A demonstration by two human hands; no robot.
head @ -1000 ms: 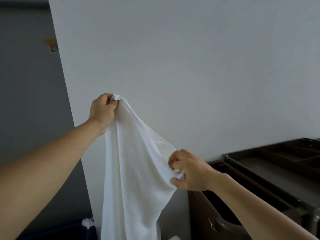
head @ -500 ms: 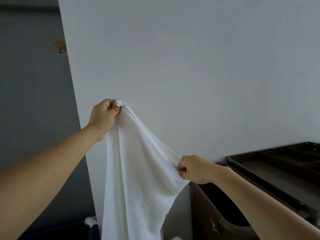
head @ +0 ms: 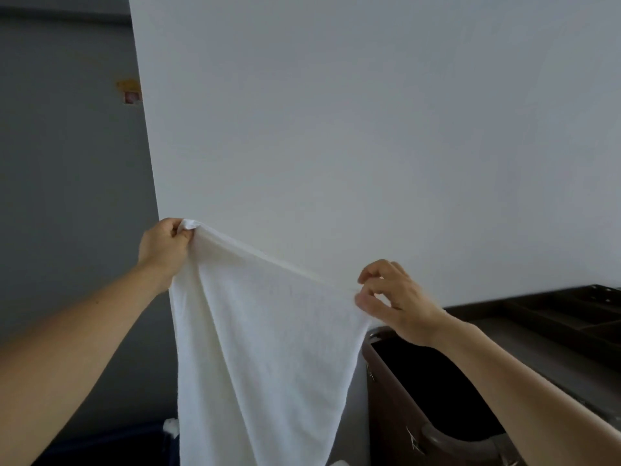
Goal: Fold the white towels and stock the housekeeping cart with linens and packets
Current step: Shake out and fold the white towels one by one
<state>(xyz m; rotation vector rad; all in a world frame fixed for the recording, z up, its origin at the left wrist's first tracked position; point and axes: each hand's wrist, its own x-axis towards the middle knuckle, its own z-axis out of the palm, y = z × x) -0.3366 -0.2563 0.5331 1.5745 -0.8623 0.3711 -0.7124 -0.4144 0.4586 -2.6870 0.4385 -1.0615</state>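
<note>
Rightward along the hem, the right grip (head: 400, 301) is being slid away from the left grip (head: 164, 250). The white terry towel (head: 262, 348) is being stretched taut in mid-air, beside the dark brown housekeeping cart (head: 393, 425). Its corner is being clenched left, its hem pinched right. Folding is probably being prepared.

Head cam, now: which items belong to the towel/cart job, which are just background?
Job: white towel, gripped by left hand and pinched by right hand; housekeeping cart; its top tray.
Background: white wall; wall sticker.

Towel (head: 262, 348) left of cart (head: 420, 415)
</note>
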